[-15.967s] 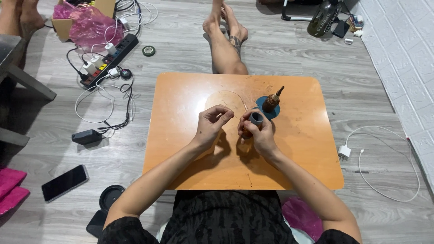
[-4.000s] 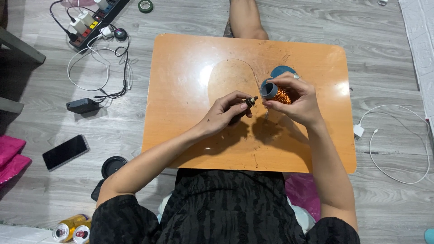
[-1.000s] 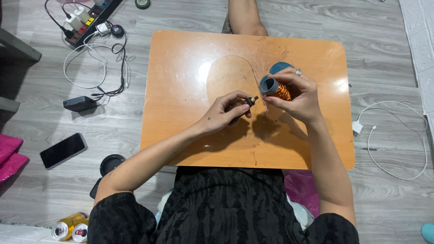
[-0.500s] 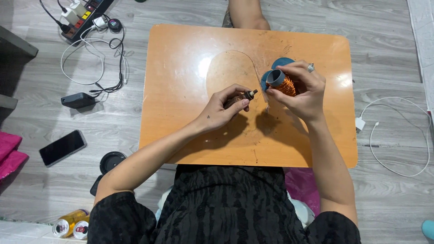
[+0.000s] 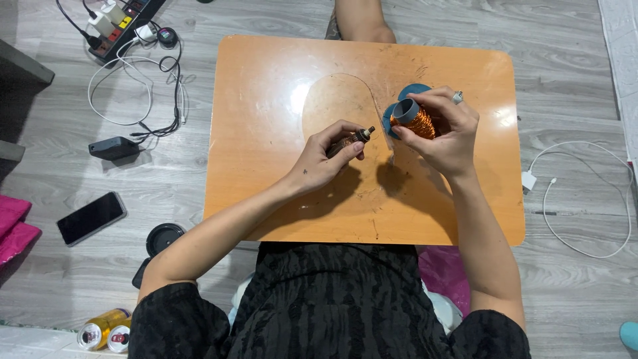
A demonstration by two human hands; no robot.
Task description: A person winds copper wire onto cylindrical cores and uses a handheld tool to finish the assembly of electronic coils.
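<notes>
My right hand (image 5: 444, 136) is wrapped around a grey spool wound with copper wire (image 5: 413, 121), held tilted above the low orange table (image 5: 266, 100). A blue disc (image 5: 413, 90) lies on the table just behind the spool. My left hand (image 5: 323, 159) grips a small dark pen-like tool (image 5: 352, 139) with its tip pointing right toward the spool. A thin loop of wire (image 5: 332, 76) arcs over the table from the spool. A ring sits on one finger of my right hand.
On the floor at left lie a power strip with plugs (image 5: 123, 16), white and black cables (image 5: 143, 86), a black adapter (image 5: 114, 147), a phone (image 5: 91, 218) and two cans (image 5: 103, 329). A white charger cable (image 5: 578, 199) lies at right. Someone's leg (image 5: 359, 20) rests beyond the table.
My right hand has lifted the spool slightly up and to the right. The view has shifted a little; my left hand stays with the tool near the spool.
</notes>
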